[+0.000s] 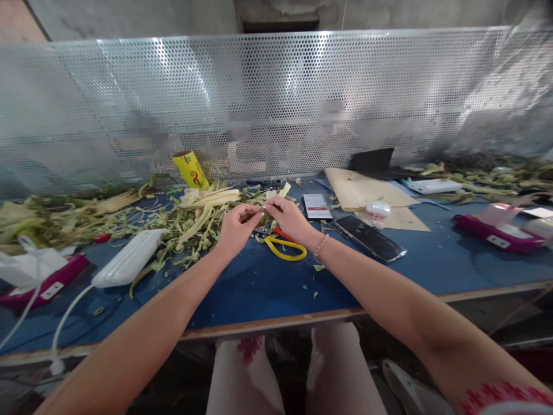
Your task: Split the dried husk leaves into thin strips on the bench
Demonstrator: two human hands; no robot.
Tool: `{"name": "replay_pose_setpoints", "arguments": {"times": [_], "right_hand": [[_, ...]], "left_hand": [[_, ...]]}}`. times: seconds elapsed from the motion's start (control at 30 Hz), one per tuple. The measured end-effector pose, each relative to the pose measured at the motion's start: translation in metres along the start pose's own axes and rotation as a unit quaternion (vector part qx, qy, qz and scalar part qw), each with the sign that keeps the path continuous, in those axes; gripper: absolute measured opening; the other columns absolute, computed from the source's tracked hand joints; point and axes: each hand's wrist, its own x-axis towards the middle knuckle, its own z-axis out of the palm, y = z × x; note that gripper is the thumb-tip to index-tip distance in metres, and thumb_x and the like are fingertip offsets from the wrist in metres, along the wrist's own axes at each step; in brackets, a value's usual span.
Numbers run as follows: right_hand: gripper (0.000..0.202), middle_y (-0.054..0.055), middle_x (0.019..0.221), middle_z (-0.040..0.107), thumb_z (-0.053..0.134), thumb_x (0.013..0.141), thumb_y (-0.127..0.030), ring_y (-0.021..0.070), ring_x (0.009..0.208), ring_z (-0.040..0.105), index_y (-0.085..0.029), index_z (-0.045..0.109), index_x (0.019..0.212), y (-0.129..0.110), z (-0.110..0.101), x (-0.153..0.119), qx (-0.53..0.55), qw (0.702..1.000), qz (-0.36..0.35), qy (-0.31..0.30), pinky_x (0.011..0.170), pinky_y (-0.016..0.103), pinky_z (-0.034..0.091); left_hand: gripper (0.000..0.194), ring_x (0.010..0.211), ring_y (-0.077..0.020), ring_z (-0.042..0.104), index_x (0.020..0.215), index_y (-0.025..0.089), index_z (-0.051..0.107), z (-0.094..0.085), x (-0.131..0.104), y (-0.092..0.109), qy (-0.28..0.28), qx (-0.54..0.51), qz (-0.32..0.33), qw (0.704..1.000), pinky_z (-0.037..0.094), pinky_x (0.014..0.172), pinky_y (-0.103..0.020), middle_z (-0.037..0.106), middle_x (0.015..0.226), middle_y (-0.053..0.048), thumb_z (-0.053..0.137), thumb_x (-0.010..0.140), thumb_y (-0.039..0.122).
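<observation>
My left hand (239, 228) and my right hand (288, 216) meet over the blue table, fingertips nearly touching. Both are closed in a pinch on a small greenish piece of plant (266, 214), mostly hidden by the fingers. Just under the hands lies a pair of scissors (286, 248) with yellow and red handles, its blades partly covered. A heap of pale green and yellowish plant scraps (190, 225), with stems and broad husk-like strips, spreads beside and behind my left hand.
A yellow tube (190, 169) leans by the perforated metal screen (276, 104). Left lie a white power bank (128, 258) with a cable and a magenta box (52, 282). Right are a dark phone (370, 237), a lit phone (317, 206), brown paper (367, 190) and another magenta box (496, 235).
</observation>
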Motion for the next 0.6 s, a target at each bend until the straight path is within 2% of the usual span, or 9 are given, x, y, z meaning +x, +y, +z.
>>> {"name": "replay_pose_setpoints", "arguments": {"times": [0.1, 0.2, 0.37, 0.47, 0.6], "right_hand": [[0.016, -0.001, 0.068, 0.054, 0.047, 0.080, -0.030, 0.0094, 0.061, 0.048, -0.017, 0.055, 0.075, 0.0015, 0.0006, 0.0000, 0.040, 0.999, 0.006, 0.012, 0.061, 0.024, 0.044], [0.017, 0.000, 0.069, 0.055, 0.049, 0.078, -0.032, 0.0092, 0.061, 0.049, -0.018, 0.056, 0.075, 0.0027, 0.0013, 0.0001, 0.072, 0.997, 0.013, 0.018, 0.060, 0.023, 0.045], [0.015, 0.000, 0.069, 0.056, 0.050, 0.078, -0.031, 0.0094, 0.060, 0.050, -0.018, 0.057, 0.078, 0.0018, 0.0026, -0.0003, 0.078, 0.996, 0.030, 0.021, 0.058, 0.023, 0.045], [0.015, 0.000, 0.070, 0.056, 0.050, 0.078, -0.031, 0.0092, 0.061, 0.050, -0.018, 0.057, 0.079, -0.0003, 0.0036, -0.0007, 0.085, 0.996, 0.025, 0.019, 0.057, 0.022, 0.046], [0.013, 0.000, 0.070, 0.055, 0.050, 0.078, -0.030, 0.0091, 0.060, 0.049, -0.018, 0.055, 0.077, -0.0040, 0.0060, -0.0015, 0.091, 0.996, 0.019, 0.005, 0.057, 0.023, 0.045]], "left_hand": [[0.025, 0.069, -0.0155, 0.061, 0.075, 0.015, 0.064, -0.0003, -0.0003, -0.0018, 0.008, -0.075, -0.026, 0.997, 0.048, 0.066, -0.028, 0.067, 0.072, -0.004, 0.066, 0.063, 0.037], [0.027, 0.074, -0.0174, 0.063, 0.073, 0.015, 0.067, 0.0006, -0.0005, 0.0000, 0.014, -0.192, -0.092, 0.977, 0.050, 0.070, -0.031, 0.069, 0.077, -0.005, 0.069, 0.059, 0.038], [0.023, 0.063, -0.0134, 0.062, 0.066, 0.014, 0.067, 0.0017, 0.0014, 0.0054, 0.019, -0.285, -0.195, 0.938, 0.051, 0.063, -0.027, 0.068, 0.070, -0.004, 0.077, 0.049, 0.025], [0.023, 0.058, -0.0099, 0.060, 0.067, 0.015, 0.065, 0.0024, 0.0026, 0.0051, -0.007, -0.301, -0.198, 0.933, 0.050, 0.058, -0.023, 0.066, 0.066, -0.001, 0.078, 0.050, 0.021], [0.023, 0.050, -0.0051, 0.053, 0.065, 0.015, 0.060, 0.0030, 0.0020, 0.0033, -0.037, -0.297, -0.166, 0.940, 0.042, 0.047, -0.017, 0.059, 0.057, 0.003, 0.077, 0.054, 0.024]]}}
